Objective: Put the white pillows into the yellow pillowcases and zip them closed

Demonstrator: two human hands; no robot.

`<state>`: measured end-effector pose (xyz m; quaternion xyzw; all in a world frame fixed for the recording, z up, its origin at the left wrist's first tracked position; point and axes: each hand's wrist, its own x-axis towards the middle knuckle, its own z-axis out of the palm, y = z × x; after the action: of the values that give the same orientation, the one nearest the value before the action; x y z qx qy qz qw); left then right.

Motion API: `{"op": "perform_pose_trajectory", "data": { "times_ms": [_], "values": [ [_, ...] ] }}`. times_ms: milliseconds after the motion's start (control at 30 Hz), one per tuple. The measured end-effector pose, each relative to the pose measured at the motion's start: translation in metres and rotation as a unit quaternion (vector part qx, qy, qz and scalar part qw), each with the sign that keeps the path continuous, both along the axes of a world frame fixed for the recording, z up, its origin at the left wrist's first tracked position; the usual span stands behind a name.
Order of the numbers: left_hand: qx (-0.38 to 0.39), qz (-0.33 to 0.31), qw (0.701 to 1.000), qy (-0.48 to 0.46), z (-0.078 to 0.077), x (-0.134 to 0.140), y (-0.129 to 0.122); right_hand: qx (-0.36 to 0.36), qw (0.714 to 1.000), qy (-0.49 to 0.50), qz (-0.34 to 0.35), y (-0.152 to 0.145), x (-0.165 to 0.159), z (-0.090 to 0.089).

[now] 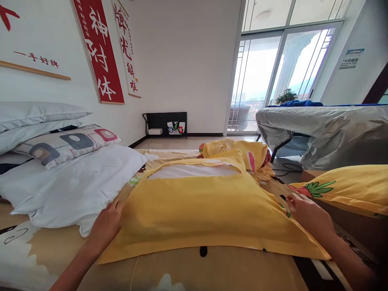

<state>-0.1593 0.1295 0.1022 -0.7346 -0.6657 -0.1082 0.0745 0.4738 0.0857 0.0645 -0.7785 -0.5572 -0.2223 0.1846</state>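
Observation:
A yellow pillowcase point(194, 210) lies flat in front of me on a bed, with a white pillow point(194, 171) showing through its long opening on the far side. At its left edge rests my left hand point(111, 220), touching the cloth, its visible fingers stretched forward and partly apart. My right hand point(307, 211) is beside the right edge, fingers loosely bent and apart, with no object seen in them. The undersides of both hands are hidden.
White pillows point(91, 182) and a patterned cushion point(75, 141) are piled at left. Crumpled yellow printed cloth point(230, 151) lies beyond the pillowcase. Another yellow printed pillow point(357, 188) is at right. A plastic-covered table point(327, 121) stands near the glass door.

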Motion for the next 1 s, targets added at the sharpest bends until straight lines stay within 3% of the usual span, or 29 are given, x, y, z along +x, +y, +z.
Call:
{"op": "perform_pose_trajectory", "data": {
  "times_ms": [67, 167, 300, 433, 600, 700, 867, 933, 1000],
  "values": [
    [0.073, -0.104, 0.989, -0.080, 0.025, 0.026, 0.009, 0.033, 0.996, -0.014, 0.085, 0.013, -0.036, 0.026],
    [0.082, -0.212, 0.957, -0.180, 0.051, 0.068, 0.034, 0.061, 0.964, -0.007, 0.258, 0.035, -0.096, 0.057],
    [0.029, -0.280, 0.937, -0.208, 0.058, 0.109, 0.063, -0.004, 0.940, 0.007, 0.341, 0.060, -0.144, 0.076],
    [0.015, -0.283, 0.936, -0.209, 0.051, 0.113, 0.076, -0.075, 0.947, 0.014, 0.312, 0.076, -0.142, 0.080],
    [-0.004, -0.260, 0.940, -0.219, 0.056, 0.089, 0.086, -0.073, 0.957, 0.054, 0.276, 0.080, -0.124, 0.084],
    [0.038, -0.233, 0.945, -0.227, 0.077, 0.080, 0.092, -0.072, 0.961, 0.078, 0.255, 0.076, -0.124, 0.101],
    [0.224, -0.119, 0.930, -0.265, 0.130, 0.079, 0.097, -0.023, 0.979, 0.027, 0.199, 0.061, -0.142, 0.148],
    [0.286, -0.080, 0.920, -0.257, 0.143, 0.078, 0.095, 0.013, 0.986, -0.004, 0.165, 0.053, -0.153, 0.159],
    [0.305, -0.074, 0.924, -0.218, 0.148, 0.074, 0.090, 0.006, 0.985, -0.056, 0.163, 0.043, -0.161, 0.163]
  ]
}}
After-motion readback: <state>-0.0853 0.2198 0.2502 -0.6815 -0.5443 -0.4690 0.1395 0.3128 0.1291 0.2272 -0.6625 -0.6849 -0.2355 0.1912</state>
